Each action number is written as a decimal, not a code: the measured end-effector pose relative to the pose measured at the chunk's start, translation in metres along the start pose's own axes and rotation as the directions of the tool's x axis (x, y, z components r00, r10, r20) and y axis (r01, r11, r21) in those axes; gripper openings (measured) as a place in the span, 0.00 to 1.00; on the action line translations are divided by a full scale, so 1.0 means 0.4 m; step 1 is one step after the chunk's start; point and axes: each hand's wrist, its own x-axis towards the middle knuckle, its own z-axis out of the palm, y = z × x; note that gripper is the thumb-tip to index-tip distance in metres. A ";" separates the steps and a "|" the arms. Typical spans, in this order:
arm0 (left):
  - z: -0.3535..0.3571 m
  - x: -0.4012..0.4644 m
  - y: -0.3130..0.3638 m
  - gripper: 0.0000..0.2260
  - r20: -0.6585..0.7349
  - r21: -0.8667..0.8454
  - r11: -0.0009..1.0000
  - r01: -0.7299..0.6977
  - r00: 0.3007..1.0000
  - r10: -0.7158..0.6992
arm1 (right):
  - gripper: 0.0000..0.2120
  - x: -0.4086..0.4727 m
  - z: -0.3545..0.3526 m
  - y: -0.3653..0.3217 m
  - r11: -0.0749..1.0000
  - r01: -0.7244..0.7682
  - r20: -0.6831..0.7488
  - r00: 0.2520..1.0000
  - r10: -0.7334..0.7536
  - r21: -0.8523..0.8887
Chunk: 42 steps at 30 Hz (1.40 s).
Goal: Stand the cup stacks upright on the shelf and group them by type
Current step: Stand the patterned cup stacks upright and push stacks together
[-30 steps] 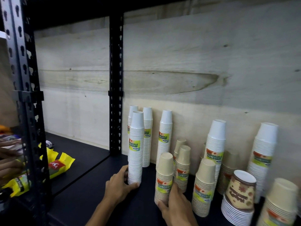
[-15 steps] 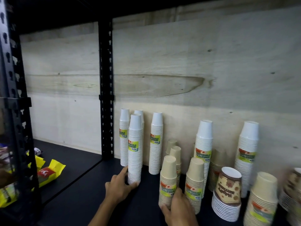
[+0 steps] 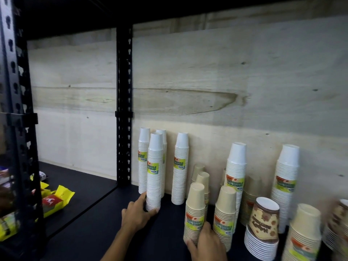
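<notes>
On the black metal shelf [image 3: 105, 228], both hands are at the foot of upright stacks, and the coming move looks to turn on which stack goes which way. The left hand [image 3: 136, 213] curls its forefinger and thumb round the base of the tall, narrow stack of white paper cups with a yellow-green label [image 3: 154, 172], which stands directly ahead of it, just in front of three more white stacks of the same kind against the pale plywood back panel [image 3: 207, 76]. The right hand [image 3: 206, 242] grips the lower part of the shorter stack of tan paper cups with an orange and green label [image 3: 194, 211], its fingers wrapped round the near side; a second tan stack [image 3: 225, 213] stands just beside it on the right, close to the hand. Both held stacks have their long axis vertical, cup bottoms pointing up and open mouths down on the shelf. The white stack is nearer the left hand and already with its kind; the tan one, nearer the right hand, probably only needs sliding in with its tan neighbours. Further right stand wider white stacks and a brown-patterned stack [image 3: 263, 227].
</notes>
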 end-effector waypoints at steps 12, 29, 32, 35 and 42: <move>0.007 0.036 -0.007 0.31 0.013 0.023 1.000 0.003 1.000 -0.003 | 0.25 0.006 0.006 -0.003 1.000 -0.011 -0.041 0.999 0.010 -0.021; 0.002 0.026 0.009 0.32 -0.011 0.107 0.994 0.008 1.000 -0.007 | 0.25 0.002 0.008 0.000 0.998 -0.029 -0.037 0.999 0.027 -0.048; 0.001 0.023 0.010 0.32 -0.014 0.115 0.993 0.005 1.000 -0.004 | 0.25 0.004 0.008 0.001 0.998 -0.022 -0.042 0.999 0.020 -0.050; 0.000 0.021 0.013 0.32 -0.012 0.124 0.992 0.004 1.000 -0.002 | 0.26 0.004 0.008 0.004 0.999 -0.010 -0.043 0.999 0.008 -0.048; 0.001 0.024 0.008 0.31 -0.010 0.125 0.992 -0.007 1.000 0.009 | 0.26 0.006 0.012 0.007 0.999 -0.020 -0.032 0.999 0.019 -0.039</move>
